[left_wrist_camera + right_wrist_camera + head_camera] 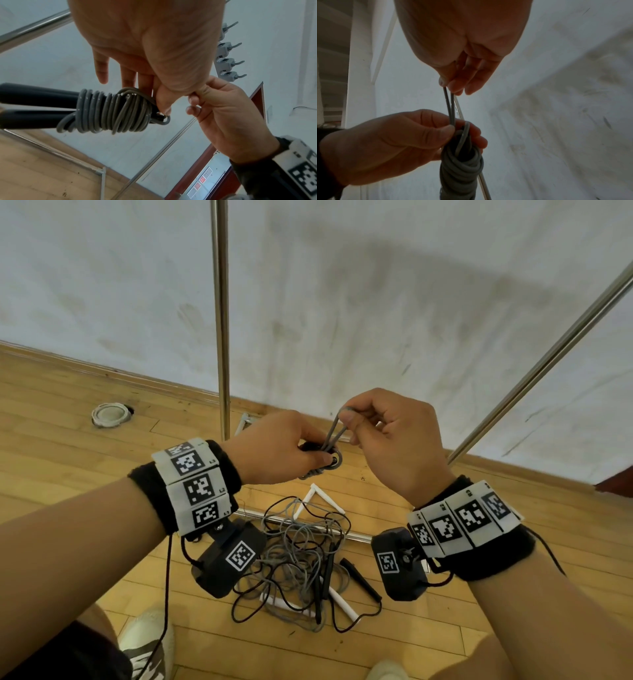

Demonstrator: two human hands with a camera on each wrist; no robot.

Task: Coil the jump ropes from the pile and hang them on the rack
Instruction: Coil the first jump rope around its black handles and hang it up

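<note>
My left hand (291,450) grips a grey jump rope (109,112) wound in tight turns round its two black handles (34,94). A short grey loop (337,428) of the same rope sticks up from the bundle (460,166), and my right hand (383,422) pinches its top between thumb and fingers (453,83). Both hands are held above the floor, in front of the rack. On the floor below lies the pile (301,556) of tangled grey and black ropes with white and black handles.
The rack's upright steel pole (221,320) stands behind my left hand, and a slanted steel bar (548,364) runs up to the right. The white rack base (291,522) lies under the pile. A round floor fitting (110,414) sits at the left. My shoes (147,642) are near the pile.
</note>
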